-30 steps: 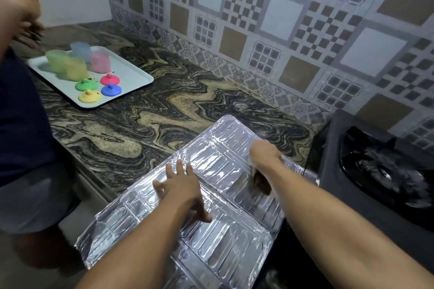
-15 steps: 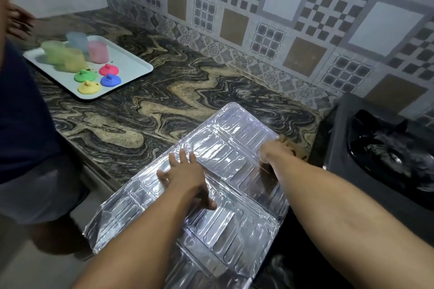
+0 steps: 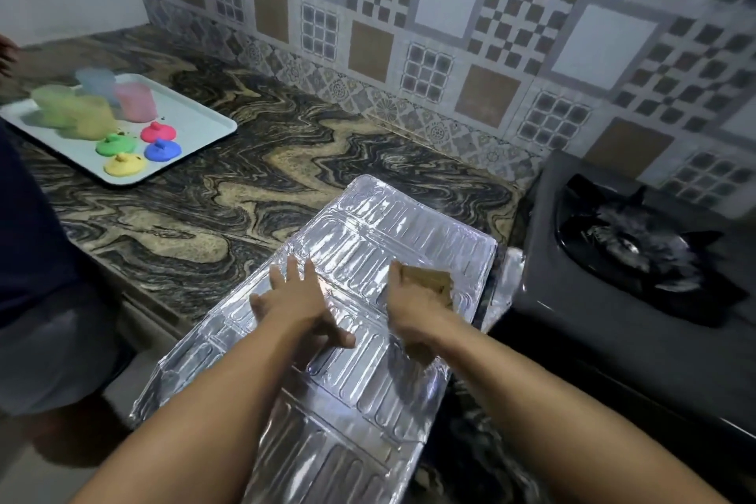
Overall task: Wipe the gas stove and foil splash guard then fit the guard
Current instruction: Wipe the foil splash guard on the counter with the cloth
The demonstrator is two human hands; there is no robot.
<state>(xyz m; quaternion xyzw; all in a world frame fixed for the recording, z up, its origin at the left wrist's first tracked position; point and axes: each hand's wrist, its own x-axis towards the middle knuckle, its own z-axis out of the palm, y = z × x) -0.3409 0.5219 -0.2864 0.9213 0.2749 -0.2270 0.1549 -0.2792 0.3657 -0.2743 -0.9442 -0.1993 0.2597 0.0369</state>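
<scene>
The silver foil splash guard (image 3: 368,241) lies flat on the marbled counter, its near end sticking out past the counter's front edge. My left hand (image 3: 296,301) presses on its middle with fingers spread. My right hand (image 3: 413,307) holds a brown cloth (image 3: 429,282) down on the foil near its right side. The black gas stove (image 3: 605,323) stands to the right, one burner showing, a narrow gap away from the foil.
A white tray (image 3: 196,117) at the back left carries several coloured cups and lids. Another person (image 3: 37,258) in dark clothes stands at the left by the counter's edge. The patterned tile wall (image 3: 450,12) runs behind the counter.
My right hand with the cloth has slid back along the foil toward me from its far right corner. The left hand stays pressed on the foil. The view has shifted slightly.
</scene>
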